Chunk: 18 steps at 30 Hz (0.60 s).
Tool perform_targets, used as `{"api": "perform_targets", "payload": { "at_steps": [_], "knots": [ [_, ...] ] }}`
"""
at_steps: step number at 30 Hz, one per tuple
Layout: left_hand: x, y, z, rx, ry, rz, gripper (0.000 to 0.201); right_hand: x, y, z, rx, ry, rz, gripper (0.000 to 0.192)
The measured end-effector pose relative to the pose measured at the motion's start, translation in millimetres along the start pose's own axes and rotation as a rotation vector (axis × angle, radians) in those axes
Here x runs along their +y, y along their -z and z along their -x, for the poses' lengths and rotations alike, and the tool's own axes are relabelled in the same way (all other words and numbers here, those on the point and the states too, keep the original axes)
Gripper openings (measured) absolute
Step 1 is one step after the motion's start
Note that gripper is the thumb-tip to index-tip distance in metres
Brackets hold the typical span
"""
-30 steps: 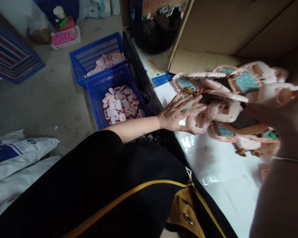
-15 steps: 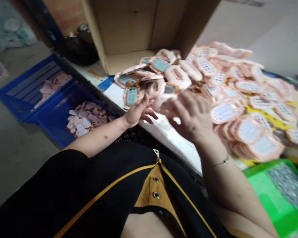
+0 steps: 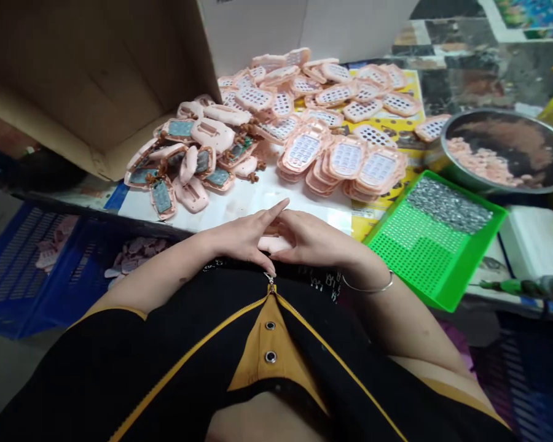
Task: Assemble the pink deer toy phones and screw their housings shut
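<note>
Here the cardboard box looms largest, lying open on its side at the bench's far left. Before it spreads a heap of pink phone shells, some keypad-up, some showing green circuit boards. To the right sit a metal bowl of small pink pieces and a green tray with a pile of screws. At the bench's near edge, the left hand and right hand meet, fingers closed together on one pink shell piece, mostly hidden between them.
</note>
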<state>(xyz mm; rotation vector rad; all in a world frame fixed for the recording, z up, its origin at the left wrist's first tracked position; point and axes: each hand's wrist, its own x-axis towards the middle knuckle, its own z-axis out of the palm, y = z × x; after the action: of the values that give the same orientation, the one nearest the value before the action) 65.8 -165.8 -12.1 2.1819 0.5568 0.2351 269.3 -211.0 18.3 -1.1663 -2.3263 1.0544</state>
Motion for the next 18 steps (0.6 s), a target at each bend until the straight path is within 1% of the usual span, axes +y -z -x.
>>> {"api": "perform_targets", "payload": {
  "at_steps": [2,4,6,7,8,10,12,13,14,15,16,18],
  "knots": [
    [4.3,-2.0,-7.7,-0.026,0.002,0.034,0.141,-4.2,9.4,11.2,0.012,-0.060,0.033,0.056],
    [9.0,-3.0,-14.8,-0.056,0.037,0.085,0.136,-6.2,18.5,20.2,0.021,-0.103,0.041,0.053],
    [11.6,-3.0,-20.9,-0.074,0.074,0.153,0.133,-5.0,26.1,27.2,0.063,-0.101,-0.018,0.047],
    [11.6,-2.8,-23.3,-0.071,0.096,0.197,0.133,-3.1,28.9,30.1,0.121,-0.090,-0.067,0.044],
    [10.7,-2.7,-24.8,-0.065,0.123,0.251,0.134,-0.4,30.8,32.9,0.214,-0.080,-0.120,0.043],
    [7.3,-3.1,-25.4,-0.041,0.186,0.411,0.131,6.9,31.7,37.8,0.485,-0.077,-0.220,0.046],
    [3.1,-5.3,-22.9,0.004,0.243,0.636,0.116,16.2,27.6,41.7,0.784,-0.086,-0.322,0.045],
    [1.3,-7.2,-21.1,0.030,0.259,0.759,0.104,21.2,23.3,42.8,0.902,-0.093,-0.383,0.043],
    [-0.2,-9.5,-19.3,0.057,0.266,0.878,0.093,26.1,17.6,43.0,0.980,-0.104,-0.449,0.042],
    [-1.5,-12.3,-17.7,0.078,0.267,0.983,0.085,30.8,10.6,42.1,1.019,-0.120,-0.516,0.042],
    [-2.6,-15.2,-16.6,0.089,0.260,1.071,0.080,34.9,2.7,40.1,1.019,-0.139,-0.580,0.044],
    [-4.1,-20.9,-16.0,0.085,0.236,1.191,0.077,40.4,-13.8,33.1,0.943,-0.183,-0.697,0.051]
  ]
}}
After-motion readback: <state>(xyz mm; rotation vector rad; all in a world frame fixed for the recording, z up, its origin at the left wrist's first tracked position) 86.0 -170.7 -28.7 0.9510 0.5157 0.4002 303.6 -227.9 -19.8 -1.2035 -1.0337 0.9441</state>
